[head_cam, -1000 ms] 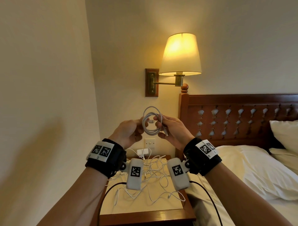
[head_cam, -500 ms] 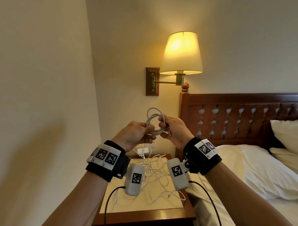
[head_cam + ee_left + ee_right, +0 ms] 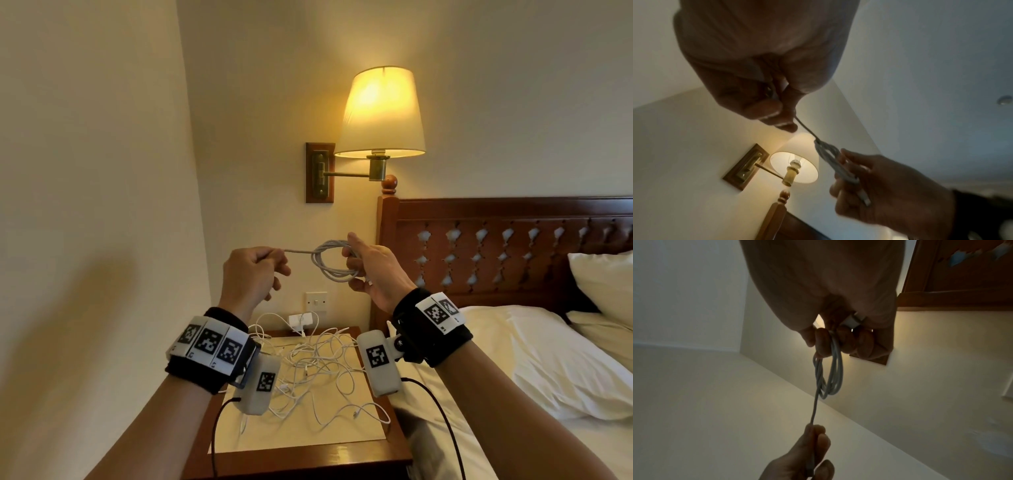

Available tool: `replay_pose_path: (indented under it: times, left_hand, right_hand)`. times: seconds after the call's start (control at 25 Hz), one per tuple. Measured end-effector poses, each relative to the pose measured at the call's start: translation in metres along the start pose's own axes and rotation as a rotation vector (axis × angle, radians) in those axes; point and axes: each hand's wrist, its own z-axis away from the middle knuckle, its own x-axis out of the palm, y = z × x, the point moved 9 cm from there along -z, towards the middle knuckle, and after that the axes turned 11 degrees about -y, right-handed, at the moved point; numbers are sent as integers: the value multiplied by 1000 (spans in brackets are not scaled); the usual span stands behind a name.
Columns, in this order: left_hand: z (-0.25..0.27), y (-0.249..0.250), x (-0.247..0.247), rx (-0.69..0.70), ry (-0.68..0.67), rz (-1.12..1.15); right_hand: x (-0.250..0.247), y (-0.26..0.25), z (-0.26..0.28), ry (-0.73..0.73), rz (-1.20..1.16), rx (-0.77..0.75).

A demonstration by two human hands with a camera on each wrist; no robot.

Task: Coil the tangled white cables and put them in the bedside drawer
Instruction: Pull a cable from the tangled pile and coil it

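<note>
A coiled white cable [image 3: 330, 262] hangs in the air between both hands, above the bedside table. My right hand [image 3: 356, 265] grips the coil's right side, with a white plug [image 3: 852, 320] tucked in the palm. My left hand [image 3: 272, 263] pinches the cable's free end, which runs taut from the coil [image 3: 830, 155] to the fingers [image 3: 777, 112]. The free end wraps around the coil [image 3: 828, 374] at its left side. Several tangled white cables [image 3: 318, 363] lie on the bedside table [image 3: 308, 455] below. No drawer shows in any view.
A lit wall lamp [image 3: 382, 116] hangs above the hands. A wooden headboard [image 3: 513, 246] and a bed with white pillows [image 3: 606, 287] stand to the right. A wall socket with a white charger [image 3: 303, 320] sits behind the table. A wall [image 3: 85, 205] closes the left side.
My left hand has moved left away from the coil, drawing the cable's free end out taut. The coil has tipped from upright to nearly flat in my right hand.
</note>
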Motion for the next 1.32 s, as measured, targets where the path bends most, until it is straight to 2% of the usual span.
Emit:
replay_pose_path:
  times: [0.12, 0.2, 0.28, 0.36, 0.48, 0.6, 0.72, 0.8, 0.88, 1.0, 1.04, 1.16, 1.2, 1.32]
  left_hand:
    - [5, -1, 0, 100, 32, -214]
    - [8, -6, 7, 104, -33, -309]
    - [7, -16, 19, 46, -129, -258]
    - [4, -25, 29, -49, -168, -7]
    - [6, -35, 41, -172, -161, 499]
    - [16, -39, 68, -294, -285, 894]
    - [31, -35, 93, -389, -396, 1064]
    - [36, -27, 100, -355, -427, 1100]
    - [36, -22, 103, -329, -407, 1041]
    - [31, -23, 88, -306, -314, 516]
    - [28, -21, 85, -290, -327, 397]
    - [28, -13, 88, -214, -459, 314]
    - [29, -10, 87, -190, -449, 321]
    - [26, -7, 68, -116, -238, 163]
  right_hand:
    - [7, -5, -2, -63, -11, -45]
    - [12, -5, -2, -107, -35, -51]
    - [18, -1, -1, -140, -82, -35]
    - [25, 6, -1, -171, -129, -15]
    - [28, 12, 0, -184, -177, -7]
    - [26, 15, 1, -159, -227, -11]
    - [25, 20, 3, -100, -214, -35]
    - [22, 23, 2, -47, -198, -36]
    - [20, 23, 2, -31, -158, -42]
    - [24, 15, 3, -115, -35, -31]
    - [26, 11, 4, -145, 28, -27]
    - [30, -1, 5, -189, 249, -75]
    - [32, -5, 5, -184, 298, -117]
    - [29, -10, 4, -95, 355, -234]
